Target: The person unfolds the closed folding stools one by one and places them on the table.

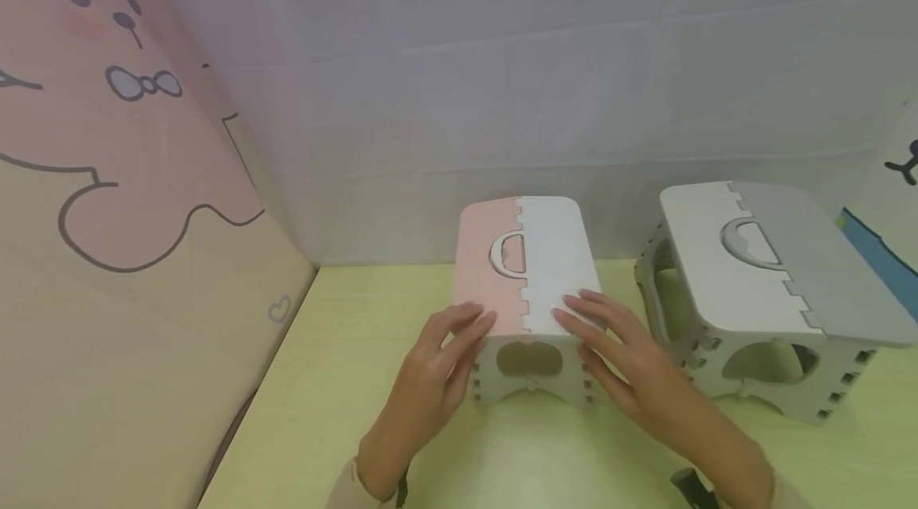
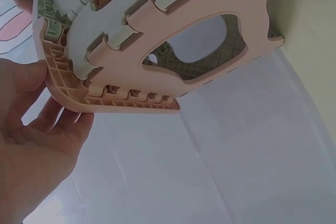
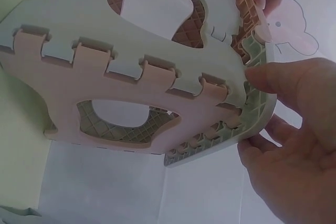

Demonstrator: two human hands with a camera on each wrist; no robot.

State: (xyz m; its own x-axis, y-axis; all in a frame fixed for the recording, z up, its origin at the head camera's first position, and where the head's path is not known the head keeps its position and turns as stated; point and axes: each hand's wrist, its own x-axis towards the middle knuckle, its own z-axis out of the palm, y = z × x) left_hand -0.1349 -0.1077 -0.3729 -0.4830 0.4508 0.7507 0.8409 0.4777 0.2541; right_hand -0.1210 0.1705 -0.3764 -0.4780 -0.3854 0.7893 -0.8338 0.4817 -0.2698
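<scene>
A pink-and-white folding step stool stands unfolded on the table, its oval carry handle in the top. My left hand holds the stool's near left corner, fingertips on the pink half. At the near right corner my right hand grips the white half's edge. In the left wrist view, the left thumb presses under the rim, with the fingers on its outer side. The right wrist view has the right thumb under the ribbed edge likewise. Hinged pink and white leg panels show below.
A larger white-and-grey folding stool stands unfolded to the right. Behind is a pale wall covering; a panel with a cartoon animal is at left. A dark object lies by the right forearm. The table is yellow-green.
</scene>
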